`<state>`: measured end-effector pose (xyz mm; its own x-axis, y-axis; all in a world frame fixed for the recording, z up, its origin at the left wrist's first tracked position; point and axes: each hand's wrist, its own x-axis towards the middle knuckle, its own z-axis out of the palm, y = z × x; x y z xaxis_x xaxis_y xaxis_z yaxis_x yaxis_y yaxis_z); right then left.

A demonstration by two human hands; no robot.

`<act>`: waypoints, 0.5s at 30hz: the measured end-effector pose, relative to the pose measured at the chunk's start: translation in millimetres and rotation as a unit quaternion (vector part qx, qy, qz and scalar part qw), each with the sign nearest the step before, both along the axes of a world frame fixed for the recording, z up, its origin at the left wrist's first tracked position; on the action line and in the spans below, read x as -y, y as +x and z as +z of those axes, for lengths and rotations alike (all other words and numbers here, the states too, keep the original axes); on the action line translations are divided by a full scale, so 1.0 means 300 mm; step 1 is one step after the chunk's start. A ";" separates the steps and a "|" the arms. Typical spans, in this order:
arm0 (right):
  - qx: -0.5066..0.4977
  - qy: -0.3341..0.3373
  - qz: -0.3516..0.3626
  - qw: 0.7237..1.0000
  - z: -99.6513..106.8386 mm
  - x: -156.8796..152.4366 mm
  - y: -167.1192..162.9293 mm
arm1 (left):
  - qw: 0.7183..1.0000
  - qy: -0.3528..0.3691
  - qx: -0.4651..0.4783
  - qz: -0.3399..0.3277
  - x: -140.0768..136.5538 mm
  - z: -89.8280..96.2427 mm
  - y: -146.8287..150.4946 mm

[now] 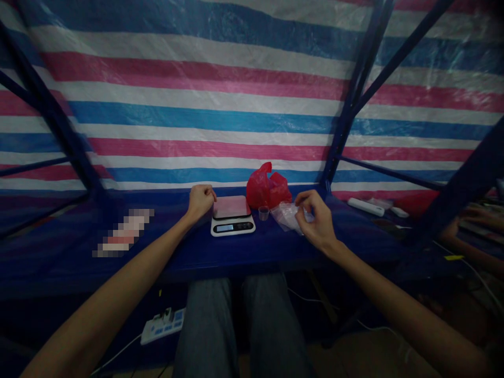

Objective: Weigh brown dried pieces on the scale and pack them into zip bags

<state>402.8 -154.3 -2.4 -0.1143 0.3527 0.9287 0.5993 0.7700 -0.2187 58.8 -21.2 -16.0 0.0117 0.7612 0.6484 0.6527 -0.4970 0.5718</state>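
The left hand (pixel 200 200) is curled into a loose fist, its fingers folded in, and rests on the blue table (pixel 275 244) at the left edge of the scale (pixel 232 216); whether it pinches anything inside the fist cannot be told. The scale is white with a pinkish platform and a dark display strip facing the person, and it sits at the middle of the table. Just right of it stands a small clear cup (pixel 263 212), upright, apart from the scale. Behind the cup lies a crumpled red bag (pixel 268 189), against the striped tarp (pixel 220 105). The right hand (pixel 317 218) hovers low over the table with its fingers bent, the thumb and fingertips pinching the edge of a clear bag (pixel 286 215), which lies flat on the table between the cup and the hand. Farther right, a white remote-like bar (pixel 365 207) lies on the table, well apart. Under the table, a power strip (pixel 163 325) lies on the floor beside the person's knees (pixel 232 320).
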 end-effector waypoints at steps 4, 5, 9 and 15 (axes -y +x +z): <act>0.137 0.068 0.034 0.988 0.045 -0.123 -0.159 | 0.999 -0.003 -0.020 0.033 -0.025 0.021 -0.011; 0.138 0.072 0.037 0.987 0.058 -0.160 -0.189 | 0.999 -0.002 -0.026 0.040 -0.032 0.031 -0.011; 0.087 0.059 0.046 0.993 0.102 -0.304 -0.254 | 0.997 -0.007 -0.064 0.052 -0.069 0.080 -0.004; 0.014 0.026 0.028 0.999 0.067 -0.447 -0.201 | 0.988 -0.033 -0.140 0.059 -0.130 0.096 -0.017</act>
